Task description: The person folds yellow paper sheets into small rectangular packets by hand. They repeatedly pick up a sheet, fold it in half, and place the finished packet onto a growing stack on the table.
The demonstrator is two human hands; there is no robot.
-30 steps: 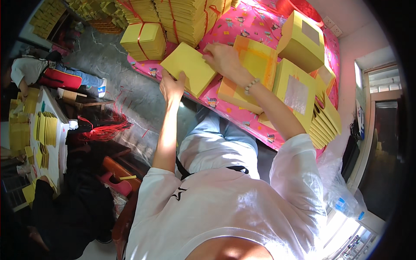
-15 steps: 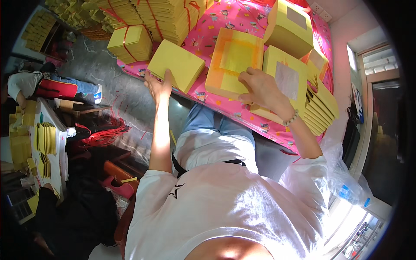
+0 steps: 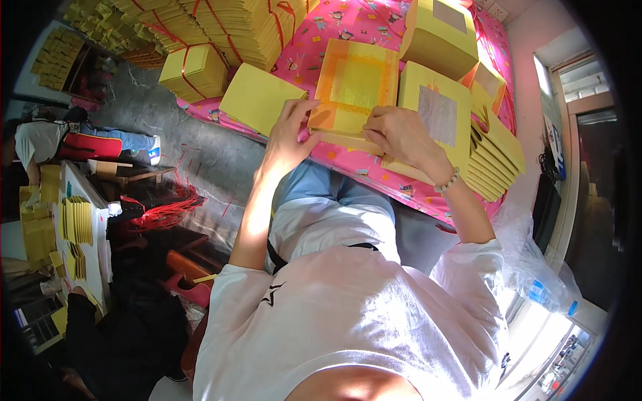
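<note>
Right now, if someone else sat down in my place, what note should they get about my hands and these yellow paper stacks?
Left hand: fingers on the left edge of the orange-bordered paper stack, closed on nothing.
Right hand: resting on that stack's near right corner, also over the yellow stack with a silver square.
Around: plain yellow stack to the left, fanned yellow sheets to the right, all on the pink patterned cloth.
Done: tied bundles piled at the far left.
Left: the orange-bordered stack is loose, not tied.
</note>
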